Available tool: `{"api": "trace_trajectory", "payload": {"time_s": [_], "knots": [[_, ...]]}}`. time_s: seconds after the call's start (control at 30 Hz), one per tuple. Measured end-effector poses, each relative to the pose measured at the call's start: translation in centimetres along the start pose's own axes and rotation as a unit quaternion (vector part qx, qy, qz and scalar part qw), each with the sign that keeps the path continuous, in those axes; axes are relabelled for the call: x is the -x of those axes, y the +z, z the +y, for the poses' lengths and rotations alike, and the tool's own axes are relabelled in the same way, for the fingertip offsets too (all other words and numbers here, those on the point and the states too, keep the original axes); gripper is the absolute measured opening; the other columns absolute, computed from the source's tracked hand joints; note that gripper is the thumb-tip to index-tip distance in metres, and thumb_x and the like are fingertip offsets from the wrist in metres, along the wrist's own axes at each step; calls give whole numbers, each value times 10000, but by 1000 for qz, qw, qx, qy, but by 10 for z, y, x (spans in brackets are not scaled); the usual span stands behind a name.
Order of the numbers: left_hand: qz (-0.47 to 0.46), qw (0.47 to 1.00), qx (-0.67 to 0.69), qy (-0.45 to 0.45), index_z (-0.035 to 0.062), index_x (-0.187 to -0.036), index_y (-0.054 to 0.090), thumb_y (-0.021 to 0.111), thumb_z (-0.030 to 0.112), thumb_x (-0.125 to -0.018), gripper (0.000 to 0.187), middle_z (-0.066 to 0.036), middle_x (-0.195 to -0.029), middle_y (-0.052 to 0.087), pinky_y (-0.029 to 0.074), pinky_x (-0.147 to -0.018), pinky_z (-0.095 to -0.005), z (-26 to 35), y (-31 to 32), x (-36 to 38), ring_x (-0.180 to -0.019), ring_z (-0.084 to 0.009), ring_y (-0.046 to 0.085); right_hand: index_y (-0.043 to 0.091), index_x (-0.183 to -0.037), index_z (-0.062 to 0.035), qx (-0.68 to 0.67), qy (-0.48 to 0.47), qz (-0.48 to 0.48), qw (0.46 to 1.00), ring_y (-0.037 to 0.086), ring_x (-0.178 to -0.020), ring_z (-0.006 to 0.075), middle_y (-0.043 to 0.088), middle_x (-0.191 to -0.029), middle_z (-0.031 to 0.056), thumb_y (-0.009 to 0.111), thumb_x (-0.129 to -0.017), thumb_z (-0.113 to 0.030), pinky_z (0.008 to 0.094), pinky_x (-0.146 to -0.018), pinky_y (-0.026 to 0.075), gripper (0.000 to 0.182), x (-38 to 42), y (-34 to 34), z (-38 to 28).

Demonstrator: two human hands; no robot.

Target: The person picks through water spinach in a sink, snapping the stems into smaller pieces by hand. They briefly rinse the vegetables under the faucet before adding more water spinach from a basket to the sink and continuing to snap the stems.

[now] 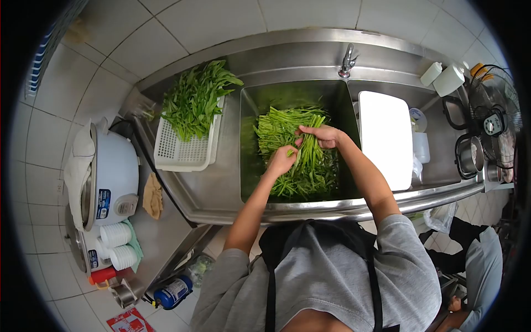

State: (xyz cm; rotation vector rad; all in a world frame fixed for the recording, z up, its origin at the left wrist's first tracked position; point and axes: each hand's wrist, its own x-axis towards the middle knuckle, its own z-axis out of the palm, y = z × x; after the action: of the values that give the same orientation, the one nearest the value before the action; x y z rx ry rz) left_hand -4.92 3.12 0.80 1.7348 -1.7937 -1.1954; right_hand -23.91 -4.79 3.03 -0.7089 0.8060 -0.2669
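Observation:
Over the deep steel sink basin (251,177), my right hand (323,136) is closed around a bunch of long-stemmed leafy greens (310,154). My left hand (282,161), just left of it and lower, has its fingers pinched on some of the green stems. Beneath both hands a large heap of the same greens (271,130) fills much of the basin, stems toward the back and leaves toward the front. Left of the basin, more leafy greens (196,99) lie piled in a white perforated plastic basket (185,149), overhanging its back edge.
A faucet (347,62) rises behind the basin. At its right lies a white board (385,141), with white bottles (448,80) and a metal pot (471,155) farther right. A large cooker (115,171) and stacked white bowls (119,243) stand left. Another person (482,265) is at lower right.

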Motion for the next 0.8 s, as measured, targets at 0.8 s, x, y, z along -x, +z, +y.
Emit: {"api": "trace_trajectory", "payload": {"time_s": [0.8], "knots": [[-160, 987, 30, 5, 69, -908, 635, 590, 366, -828, 312, 38, -518, 429, 302, -441, -247, 19, -66, -13, -457, -59, 340, 609, -828, -35, 197, -104, 83, 971, 521, -668, 110, 623, -738, 60, 664, -782, -249, 253, -641, 436, 225, 8, -6, -34]]}}
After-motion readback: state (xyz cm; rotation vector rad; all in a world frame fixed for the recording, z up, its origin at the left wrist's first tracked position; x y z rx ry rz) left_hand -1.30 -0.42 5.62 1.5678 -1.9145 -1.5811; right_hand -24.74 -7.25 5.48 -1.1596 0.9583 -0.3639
